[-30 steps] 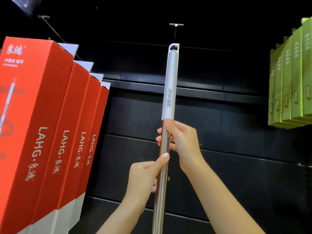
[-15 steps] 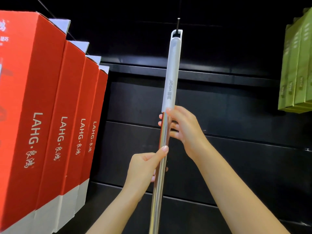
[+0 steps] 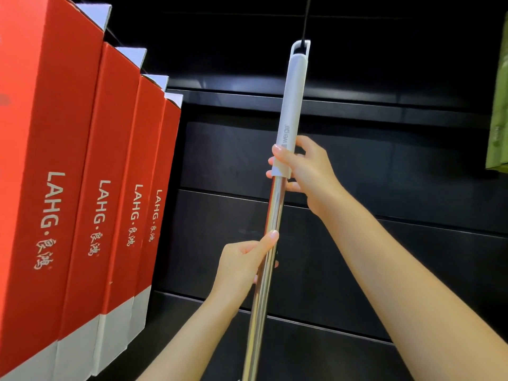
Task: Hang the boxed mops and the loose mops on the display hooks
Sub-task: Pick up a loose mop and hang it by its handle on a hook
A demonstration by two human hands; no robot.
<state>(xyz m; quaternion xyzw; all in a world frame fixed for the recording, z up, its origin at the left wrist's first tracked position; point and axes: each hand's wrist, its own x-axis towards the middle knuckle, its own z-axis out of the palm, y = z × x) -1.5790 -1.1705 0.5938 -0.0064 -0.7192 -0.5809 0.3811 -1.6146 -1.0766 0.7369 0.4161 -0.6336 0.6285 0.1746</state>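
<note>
A loose mop (image 3: 292,105) with a pale grey grip and a steel pole stands nearly upright in the middle of the view. The loop at its top end sits over a black display hook (image 3: 305,20). My right hand (image 3: 305,171) grips the lower end of the grey grip, fingers curled round it. Lower down, my left hand (image 3: 242,259) holds the steel pole with the thumb lying along it. The mop's head is out of view below. Several red boxed mops (image 3: 82,174) marked LAHG hang in a row at the left.
Black slatted display panels (image 3: 384,166) fill the wall behind the mop. Green boxes (image 3: 499,133) hang at the right edge, partly cut off. Dark open wall lies between the red boxes and the green ones.
The mop's top loop has gone up onto the hook. My right hand slid up from the steel pole onto the grey grip. The view has moved closer and lower.
</note>
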